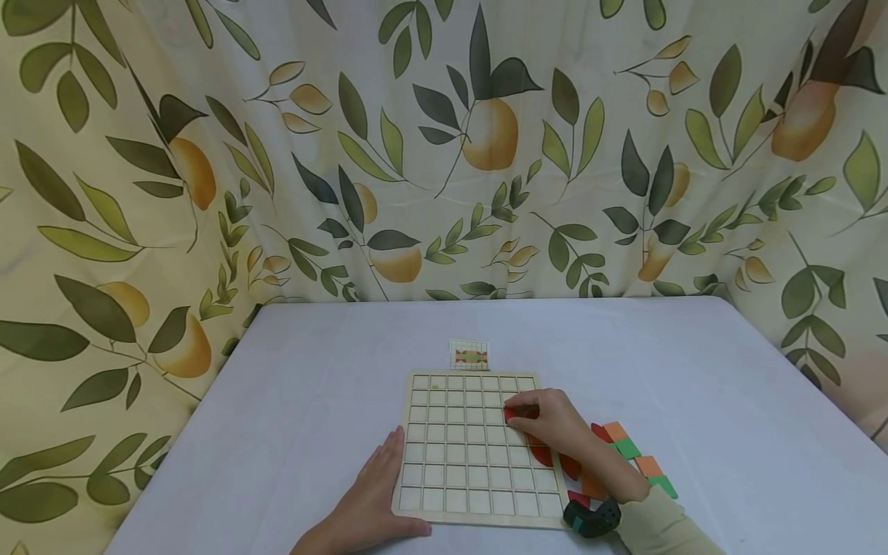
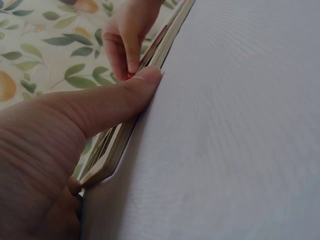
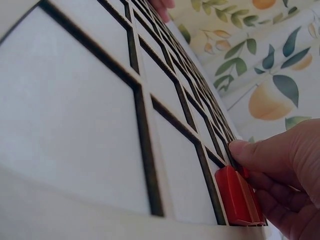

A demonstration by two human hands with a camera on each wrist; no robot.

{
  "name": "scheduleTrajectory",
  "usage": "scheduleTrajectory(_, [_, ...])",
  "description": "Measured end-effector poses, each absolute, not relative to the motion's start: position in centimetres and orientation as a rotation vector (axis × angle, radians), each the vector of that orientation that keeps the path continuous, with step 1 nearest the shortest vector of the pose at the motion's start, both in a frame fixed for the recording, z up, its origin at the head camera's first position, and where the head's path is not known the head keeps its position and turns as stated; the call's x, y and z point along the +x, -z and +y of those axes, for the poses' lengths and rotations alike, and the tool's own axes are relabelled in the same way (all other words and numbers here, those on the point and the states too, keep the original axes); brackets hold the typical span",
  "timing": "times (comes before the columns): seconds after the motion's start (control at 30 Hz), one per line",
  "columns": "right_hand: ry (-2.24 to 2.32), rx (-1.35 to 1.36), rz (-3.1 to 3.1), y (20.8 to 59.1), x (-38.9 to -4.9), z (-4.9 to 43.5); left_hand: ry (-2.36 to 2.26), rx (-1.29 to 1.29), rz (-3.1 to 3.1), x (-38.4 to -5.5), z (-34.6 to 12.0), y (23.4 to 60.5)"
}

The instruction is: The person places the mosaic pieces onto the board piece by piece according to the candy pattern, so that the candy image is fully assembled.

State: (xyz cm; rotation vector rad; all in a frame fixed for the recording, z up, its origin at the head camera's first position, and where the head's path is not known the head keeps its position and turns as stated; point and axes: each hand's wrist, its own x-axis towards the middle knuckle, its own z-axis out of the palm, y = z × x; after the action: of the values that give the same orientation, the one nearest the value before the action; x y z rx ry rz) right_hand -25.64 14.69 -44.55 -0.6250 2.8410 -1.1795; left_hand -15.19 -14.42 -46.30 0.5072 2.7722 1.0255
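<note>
A wooden grid board [image 1: 486, 518] lies on the table. My left hand [image 1: 368, 489] rests at its near left corner, fingers straight along the left side and thumb along the front edge. Over the board's right part, my right hand [image 1: 555, 422] pinches a small red piece [image 1: 510, 414] between thumb and fingertips, close to a grid square. Just nearer to me, a rounded red piece [image 1: 541, 455] lies at the right columns, partly under the right forearm. The right wrist view shows red pieces [image 3: 234, 196] at the grid beside the pinching fingers.
A small pattern card [image 1: 469, 356] lies behind the board. Right of it, around the right forearm, are loose orange pieces [image 1: 614, 431], green pieces [image 1: 627, 448] and red pieces [image 1: 570, 466]. A black wristband [image 1: 592, 519] sits at the right wrist. A leaf-patterned curtain [image 1: 444, 154] hangs behind the table.
</note>
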Motion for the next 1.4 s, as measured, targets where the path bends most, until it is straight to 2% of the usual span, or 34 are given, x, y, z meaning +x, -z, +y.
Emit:
scheduleTrajectory(0.87, [1.139, -0.657, 2.876, 44.5, -25.32, 14.75, -1.003, 0.49, 2.785, -15.14, -14.24, 46.22])
scheduleTrajectory(1.4, [1.183, -0.579, 2.881, 44.56, -25.33, 14.5, -1.008, 0.492, 2.784, -15.16, -14.46, 46.32])
